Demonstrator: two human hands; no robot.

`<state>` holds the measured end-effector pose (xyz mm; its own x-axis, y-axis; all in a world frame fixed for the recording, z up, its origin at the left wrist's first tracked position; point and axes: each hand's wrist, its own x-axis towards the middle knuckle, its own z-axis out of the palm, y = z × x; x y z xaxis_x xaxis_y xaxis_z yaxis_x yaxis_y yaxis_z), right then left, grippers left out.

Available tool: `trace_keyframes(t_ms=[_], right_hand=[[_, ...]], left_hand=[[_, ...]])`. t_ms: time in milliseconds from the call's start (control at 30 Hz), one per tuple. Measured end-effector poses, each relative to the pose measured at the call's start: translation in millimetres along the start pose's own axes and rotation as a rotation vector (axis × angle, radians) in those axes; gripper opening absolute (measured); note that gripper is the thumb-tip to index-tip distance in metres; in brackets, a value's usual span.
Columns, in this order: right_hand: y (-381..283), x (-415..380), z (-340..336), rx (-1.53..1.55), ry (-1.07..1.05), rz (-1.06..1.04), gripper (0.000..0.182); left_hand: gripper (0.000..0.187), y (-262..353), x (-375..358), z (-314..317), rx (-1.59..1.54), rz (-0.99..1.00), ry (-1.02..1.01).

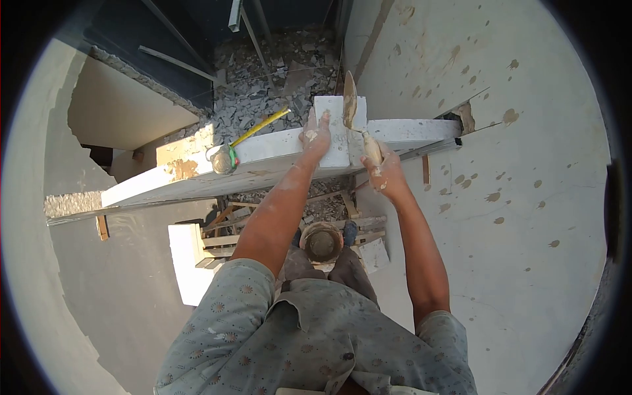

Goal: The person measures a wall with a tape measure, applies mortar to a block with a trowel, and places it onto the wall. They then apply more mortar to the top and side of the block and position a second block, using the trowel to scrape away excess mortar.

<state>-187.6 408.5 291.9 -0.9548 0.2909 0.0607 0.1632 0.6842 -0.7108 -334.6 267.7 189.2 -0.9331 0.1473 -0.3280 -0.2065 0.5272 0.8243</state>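
Note:
In the head view my left hand point(316, 137) grips a white block point(334, 148) that stands on the wall top. Its fingers point away from me along the block's left part. My right hand point(384, 172) is closed around the pale, mortar-smeared handle of a trowel point(351, 105). The trowel's blade points away from me, edge-on over the right part of the block. Beneath the block runs a low wall point(270, 146) of white blocks. A tape measure point(224, 160) sits on that wall, left of my left hand, with its yellow strip pulled out.
A bucket point(322, 242) of grey mix stands between my feet. Wooden planks point(224, 241) and a white block point(374, 255) lie near it. Rubble point(253, 99) covers the ground beyond the wall. A plastered wall point(487, 191) with mortar splashes rises at right.

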Motion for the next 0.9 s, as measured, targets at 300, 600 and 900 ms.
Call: trace_keyframes(t_ms=[300,600,900], right_hand=[[-66,22,-26,0.040,0.535,-0.152,0.053],[36,-15,41,-0.087,0.001,0.138,0.044],[-115,26,-103,0.405,0.238,-0.003,0.041]], left_hand=[[0.074,-5,4,4,0.015,0.023,0.040],[0.074,-14,7,7,-0.106,0.082,0.034],[0.073,1,-3,-1,-0.059,0.007,0.016]])
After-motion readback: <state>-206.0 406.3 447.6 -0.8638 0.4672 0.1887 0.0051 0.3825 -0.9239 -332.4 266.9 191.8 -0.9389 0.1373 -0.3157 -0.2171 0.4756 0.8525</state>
